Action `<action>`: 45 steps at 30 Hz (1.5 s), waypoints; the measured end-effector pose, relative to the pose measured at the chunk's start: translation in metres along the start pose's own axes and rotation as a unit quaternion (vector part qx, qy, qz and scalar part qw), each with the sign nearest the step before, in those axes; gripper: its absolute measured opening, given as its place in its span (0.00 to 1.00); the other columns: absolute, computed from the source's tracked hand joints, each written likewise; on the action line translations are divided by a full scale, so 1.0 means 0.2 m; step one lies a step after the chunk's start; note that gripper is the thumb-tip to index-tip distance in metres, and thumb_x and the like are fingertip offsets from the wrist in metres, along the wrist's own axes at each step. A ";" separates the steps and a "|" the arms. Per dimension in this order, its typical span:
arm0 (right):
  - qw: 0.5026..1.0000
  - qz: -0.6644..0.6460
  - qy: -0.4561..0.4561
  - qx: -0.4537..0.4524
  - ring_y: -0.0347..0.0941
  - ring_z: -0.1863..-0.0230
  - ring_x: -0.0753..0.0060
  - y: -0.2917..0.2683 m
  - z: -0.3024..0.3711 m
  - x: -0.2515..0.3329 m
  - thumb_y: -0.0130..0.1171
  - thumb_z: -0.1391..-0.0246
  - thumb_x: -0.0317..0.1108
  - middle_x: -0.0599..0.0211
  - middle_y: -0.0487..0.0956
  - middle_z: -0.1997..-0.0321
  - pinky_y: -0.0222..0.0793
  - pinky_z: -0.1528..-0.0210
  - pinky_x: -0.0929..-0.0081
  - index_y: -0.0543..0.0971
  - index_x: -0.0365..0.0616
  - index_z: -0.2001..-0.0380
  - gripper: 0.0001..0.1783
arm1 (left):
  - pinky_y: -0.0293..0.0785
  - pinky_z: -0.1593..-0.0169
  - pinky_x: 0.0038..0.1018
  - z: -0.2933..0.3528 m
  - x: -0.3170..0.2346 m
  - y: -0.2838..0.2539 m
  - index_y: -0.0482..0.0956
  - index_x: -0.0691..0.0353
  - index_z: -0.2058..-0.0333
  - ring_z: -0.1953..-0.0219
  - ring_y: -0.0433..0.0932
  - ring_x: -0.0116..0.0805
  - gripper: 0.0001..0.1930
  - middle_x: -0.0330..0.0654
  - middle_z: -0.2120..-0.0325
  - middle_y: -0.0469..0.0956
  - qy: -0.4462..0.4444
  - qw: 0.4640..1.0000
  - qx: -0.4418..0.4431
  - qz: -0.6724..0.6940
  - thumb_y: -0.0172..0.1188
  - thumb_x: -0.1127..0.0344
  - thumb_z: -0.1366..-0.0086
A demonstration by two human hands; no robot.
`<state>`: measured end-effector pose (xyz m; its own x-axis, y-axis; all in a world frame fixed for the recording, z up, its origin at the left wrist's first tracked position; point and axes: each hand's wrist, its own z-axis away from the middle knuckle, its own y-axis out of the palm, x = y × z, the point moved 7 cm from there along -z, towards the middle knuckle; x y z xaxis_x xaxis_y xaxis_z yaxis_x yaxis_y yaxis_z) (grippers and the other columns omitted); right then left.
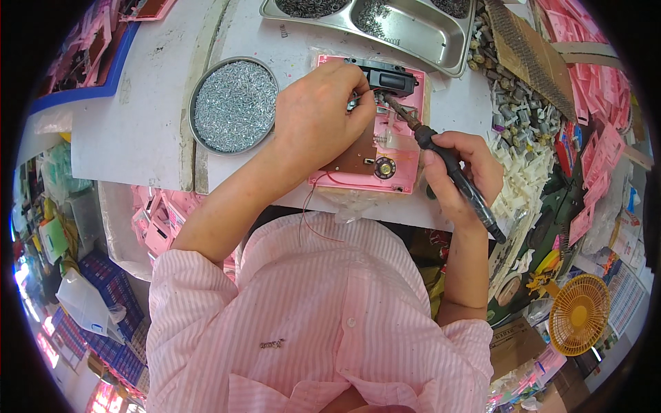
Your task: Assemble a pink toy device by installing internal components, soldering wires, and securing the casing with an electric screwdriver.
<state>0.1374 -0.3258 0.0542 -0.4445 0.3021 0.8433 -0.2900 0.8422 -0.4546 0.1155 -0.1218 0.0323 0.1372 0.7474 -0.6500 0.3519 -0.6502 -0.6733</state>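
Observation:
A pink plastic housing [407, 155] lies on the white worktable in front of me. It carries a black plastic part [387, 77] along its far edge, a brown board [352, 155] and a small round speaker [385, 168]. My right hand [471, 172] grips a soldering iron [451, 160] by its black handle, its tip by the near side of the black part. Over the housing, my left hand [323, 110] has its fingers pinched together close to the tip; what they hold is hidden. Thin red and dark wires [303, 210] hang off the near edge.
Left of the housing stands a round metal tin [194, 113] full of small silvery pieces. A steel compartment tray [441, 43] with springs sits at the far side. Small motors [527, 113] and white plastic parts [527, 172] are heaped on the right, near a yellow fan [580, 315].

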 end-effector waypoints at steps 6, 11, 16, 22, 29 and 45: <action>0.999 0.001 0.026 0.021 0.74 0.76 0.83 -0.02 0.02 -0.01 0.71 0.50 0.28 0.67 0.83 0.72 0.68 0.73 0.84 0.82 0.38 0.62 0.12 | 0.72 0.72 0.34 0.00 -0.01 0.00 0.78 0.62 0.71 0.76 0.76 0.42 0.06 0.44 0.75 0.77 -0.003 1.000 -0.006 -0.008 0.65 0.68 0.42; 0.999 -0.015 0.030 0.002 0.74 0.76 0.82 -0.04 0.06 -0.03 0.72 0.50 0.30 0.67 0.83 0.71 0.69 0.72 0.84 0.82 0.38 0.62 0.13 | 0.72 0.72 0.34 0.00 -0.01 0.00 0.78 0.62 0.71 0.76 0.76 0.42 0.06 0.43 0.75 0.77 0.002 1.000 -0.009 -0.012 0.65 0.68 0.42; 1.000 0.000 0.016 -0.008 0.75 0.75 0.81 -0.07 0.05 -0.01 0.72 0.50 0.30 0.66 0.83 0.70 0.69 0.71 0.83 0.82 0.37 0.63 0.13 | 0.72 0.72 0.34 0.00 -0.01 0.00 0.78 0.62 0.71 0.76 0.77 0.41 0.06 0.43 0.75 0.78 0.000 1.000 -0.011 -0.015 0.65 0.68 0.42; 0.999 -0.017 0.041 -0.018 0.75 0.75 0.82 -0.08 0.07 -0.04 0.71 0.50 0.29 0.66 0.83 0.71 0.69 0.71 0.83 0.82 0.37 0.63 0.12 | 0.73 0.71 0.34 0.00 -0.01 0.00 0.79 0.62 0.71 0.77 0.77 0.41 0.06 0.43 0.75 0.78 -0.005 1.000 -0.011 -0.014 0.65 0.67 0.42; 0.998 -0.018 0.041 -0.032 0.73 0.76 0.83 -0.10 0.08 -0.05 0.71 0.50 0.27 0.67 0.82 0.72 0.67 0.72 0.84 0.82 0.37 0.62 0.12 | 0.72 0.72 0.33 0.00 -0.01 0.00 0.79 0.63 0.71 0.77 0.76 0.40 0.06 0.43 0.75 0.78 -0.007 1.000 -0.005 -0.005 0.65 0.67 0.42; 0.989 0.005 0.043 -0.142 0.74 0.69 0.80 -0.37 0.32 0.01 0.71 0.51 0.24 0.62 0.82 0.66 0.67 0.66 0.83 0.79 0.34 0.60 0.15 | 0.77 0.66 0.35 0.15 -0.35 0.07 0.78 0.60 0.62 0.69 0.80 0.41 0.13 0.40 0.70 0.75 0.149 0.971 0.185 -0.011 0.68 0.64 0.44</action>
<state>0.1034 -0.4155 0.0709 -0.3680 0.3375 0.8664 -0.0313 0.9268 -0.3743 0.0820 -0.1869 0.0582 0.4140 0.7328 -0.5400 0.0096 -0.5967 -0.8024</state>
